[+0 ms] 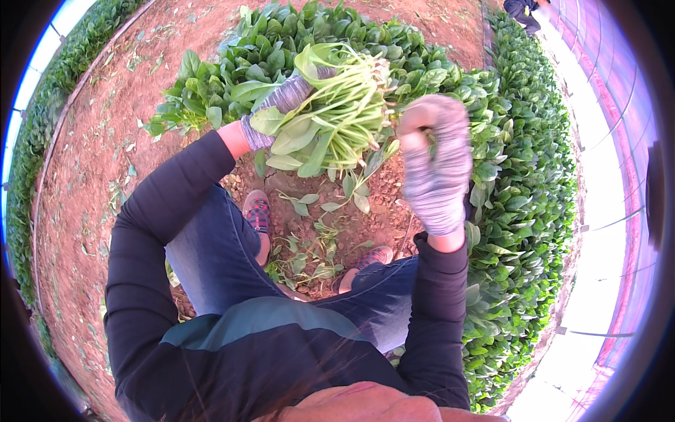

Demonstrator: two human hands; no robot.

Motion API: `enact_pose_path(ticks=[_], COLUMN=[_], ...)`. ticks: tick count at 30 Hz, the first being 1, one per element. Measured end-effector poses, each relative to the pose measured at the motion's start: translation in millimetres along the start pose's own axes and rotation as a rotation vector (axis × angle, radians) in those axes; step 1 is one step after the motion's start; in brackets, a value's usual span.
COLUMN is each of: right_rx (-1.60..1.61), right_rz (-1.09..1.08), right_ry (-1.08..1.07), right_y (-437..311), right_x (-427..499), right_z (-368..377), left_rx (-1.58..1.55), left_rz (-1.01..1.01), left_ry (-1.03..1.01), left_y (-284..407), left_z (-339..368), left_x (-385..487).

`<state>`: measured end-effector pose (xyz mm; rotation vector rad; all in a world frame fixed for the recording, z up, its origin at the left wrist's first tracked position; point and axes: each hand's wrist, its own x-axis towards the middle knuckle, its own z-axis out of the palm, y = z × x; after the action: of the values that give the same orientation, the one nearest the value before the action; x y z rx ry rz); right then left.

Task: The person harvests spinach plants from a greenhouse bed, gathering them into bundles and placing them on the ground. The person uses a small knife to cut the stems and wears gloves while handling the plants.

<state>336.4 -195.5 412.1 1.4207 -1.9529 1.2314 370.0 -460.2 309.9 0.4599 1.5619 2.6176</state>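
Note:
My left hand (287, 97), in a grey knit glove, grips a thick bunch of leafy greens that look like spinach (345, 116). The pale stems and pinkish root ends face right, while broad leaves hang down at the left. Just right of the root ends is my right hand (437, 158), gloved the same way and blurred by motion. Its fingers are curled, and whether anything is between them cannot be made out. Below the bunch, loose leaves and stems (311, 258) lie on the reddish soil between my shoes.
Growing greens (316, 31) stand directly ahead, and a dense row of them (522, 253) runs along my right. Bare soil (89, 174) with scattered leaves stretches to the left, up to another planted strip (39, 158). Another person (522, 13) is at the far upper right, near plastic sheeting (606, 105).

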Motion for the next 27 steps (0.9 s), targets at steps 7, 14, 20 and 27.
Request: enact_pose_path(ticks=[7,14,20,27], right_rx=[-0.012,-0.238,-0.395,-0.412], right_rz=[0.275,0.145,0.028,0.008], right_ry=[0.025,-0.081,-0.110,-0.181], right_y=[2.8,1.8,2.6,2.0], right_x=[-3.8,-2.3,-1.3,0.0], right_z=[-5.5,-3.2,-5.6,-4.5], left_rx=[0.141,1.164,1.449,0.865], left_rz=[-0.075,0.578,0.621,0.283], left_ry=[0.107,-0.074,-0.107,0.017], left_y=[-0.3,1.9,-1.4,-25.1], left_z=[16.9,18.9,11.4,3.9], left_x=[8.6,5.1,1.6,14.6])
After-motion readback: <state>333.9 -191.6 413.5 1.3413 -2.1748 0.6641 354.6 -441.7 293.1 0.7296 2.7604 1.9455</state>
